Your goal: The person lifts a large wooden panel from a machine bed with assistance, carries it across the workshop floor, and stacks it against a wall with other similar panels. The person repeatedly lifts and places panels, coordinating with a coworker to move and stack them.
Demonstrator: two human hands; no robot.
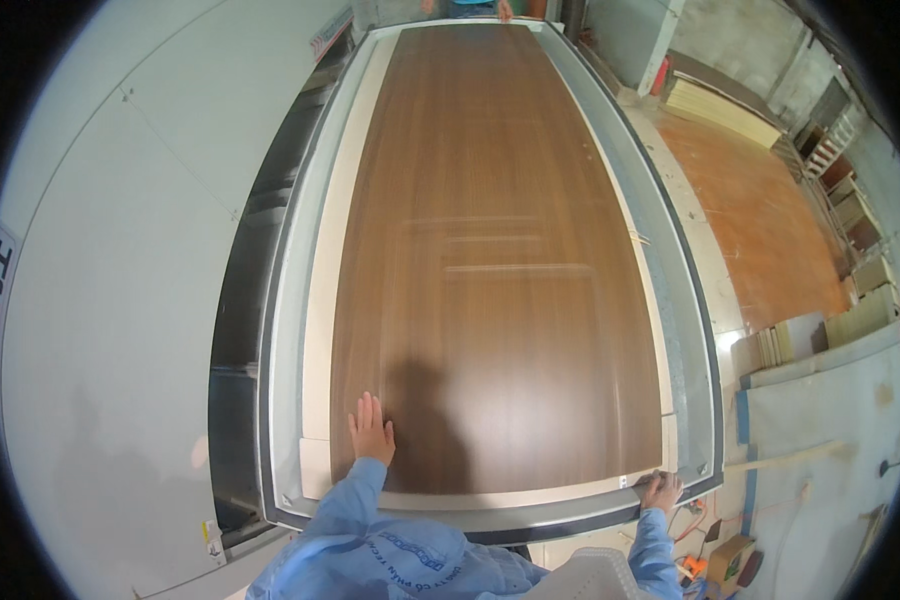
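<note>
A long brown wood-grain panel (490,340) lies flat on a larger pale board (338,270), inside a grey-white metal frame (288,330) with a dark rim. My left hand (371,432) rests flat on the panel's near left part, its fingers stretched out. At the near right corner, my right hand (662,490) is closed, with bent fingers at the pale board's edge. What those fingers hold, if anything, is hidden. Both my forearms are in blue sleeves.
At the far end, another person's hand (505,10) is at the frame. A large grey machine panel (140,250) rises on the left. Stacked boards (725,108) lie at the back right beside an orange floor area (750,220). A cardboard box (732,562) and orange tools sit at the lower right.
</note>
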